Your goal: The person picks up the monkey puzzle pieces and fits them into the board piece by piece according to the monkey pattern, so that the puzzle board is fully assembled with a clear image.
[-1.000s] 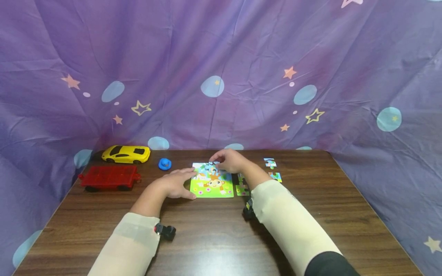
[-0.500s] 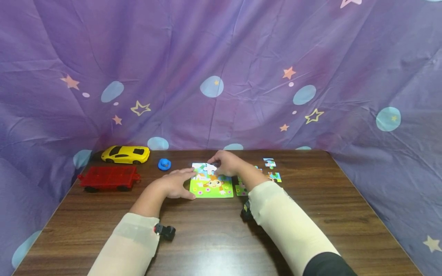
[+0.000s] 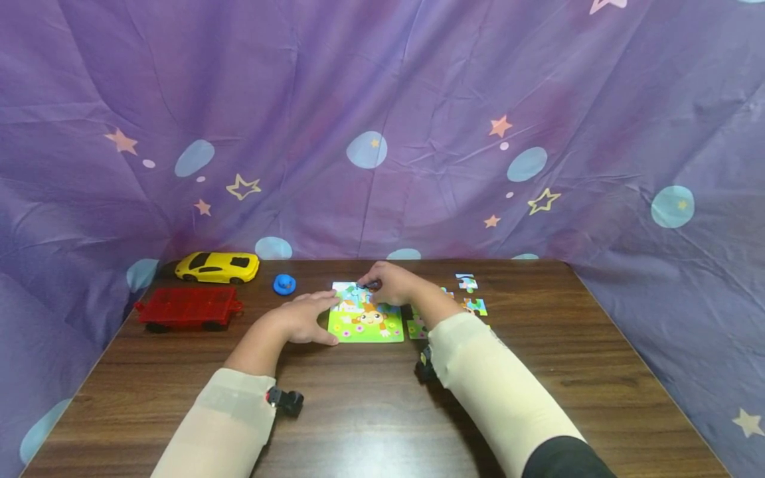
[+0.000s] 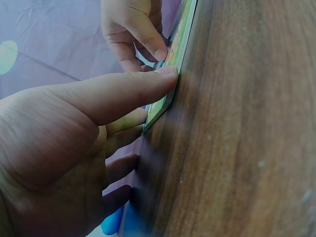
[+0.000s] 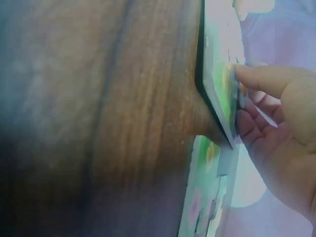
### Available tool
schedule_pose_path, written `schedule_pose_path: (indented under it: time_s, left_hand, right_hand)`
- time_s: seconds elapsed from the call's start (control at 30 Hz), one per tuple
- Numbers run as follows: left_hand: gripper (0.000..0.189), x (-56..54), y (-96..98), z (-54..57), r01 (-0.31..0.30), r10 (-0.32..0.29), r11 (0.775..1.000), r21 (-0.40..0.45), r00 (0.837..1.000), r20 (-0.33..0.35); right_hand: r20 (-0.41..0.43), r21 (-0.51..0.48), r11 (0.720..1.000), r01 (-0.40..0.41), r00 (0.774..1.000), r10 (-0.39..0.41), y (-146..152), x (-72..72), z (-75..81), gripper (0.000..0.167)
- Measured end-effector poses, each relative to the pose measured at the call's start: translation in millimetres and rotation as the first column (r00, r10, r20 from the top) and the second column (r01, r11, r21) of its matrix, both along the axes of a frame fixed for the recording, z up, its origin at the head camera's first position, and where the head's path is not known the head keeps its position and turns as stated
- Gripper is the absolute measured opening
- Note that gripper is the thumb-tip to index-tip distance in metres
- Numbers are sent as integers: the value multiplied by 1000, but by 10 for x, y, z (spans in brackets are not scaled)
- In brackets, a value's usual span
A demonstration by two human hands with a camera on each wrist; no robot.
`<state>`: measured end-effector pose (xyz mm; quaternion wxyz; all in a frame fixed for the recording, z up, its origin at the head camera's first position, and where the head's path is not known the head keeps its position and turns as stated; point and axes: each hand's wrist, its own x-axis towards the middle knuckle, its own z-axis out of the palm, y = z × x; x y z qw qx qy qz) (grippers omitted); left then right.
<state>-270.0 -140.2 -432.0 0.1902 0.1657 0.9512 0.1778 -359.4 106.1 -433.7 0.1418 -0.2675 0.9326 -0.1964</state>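
The square green-and-blue monkey puzzle board point(image 3: 358, 332) lies on the brown wood-grain table point(image 3: 352, 405), its upper right hidden by my right hand point(image 3: 392, 284), which pinches a hard-to-make-out puzzle piece point(image 3: 373, 285). My left hand point(image 3: 306, 318), fingers extended, touches the board's left edge. My right wrist point(image 3: 441, 311) partly covers loose multicoloured pieces point(image 3: 418, 328).

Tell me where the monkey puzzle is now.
In the head view, the monkey puzzle lies near centre, between the blue toy and loose pieces, the left hand at its left edge.
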Motion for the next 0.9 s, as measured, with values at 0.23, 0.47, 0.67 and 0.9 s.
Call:
schedule_pose_path:
  time_s: [0.23,0.47,0.67,0.9]
  left_hand:
    - [93,4,-4,1,6,-6,1000,-1,1000,-7]
    - [93,0,-8,-1,7,-7,1000,1,1000,-4]
    - [93,1,-8,2,6,-6,1000,4,1000,2]
    - [93,3,-8,3,3,-3,1000,-10,1000,6]
  right_hand:
    - [7,57,998,-26,1000,26,-40,-18,27,48]
    - [48,45,999,-9,999,7,-53,-1,44,48]
    - [44,55,998,-10,999,8,-55,9,55,50]
    - [55,57,998,22,998,-25,-55,10,66,50]
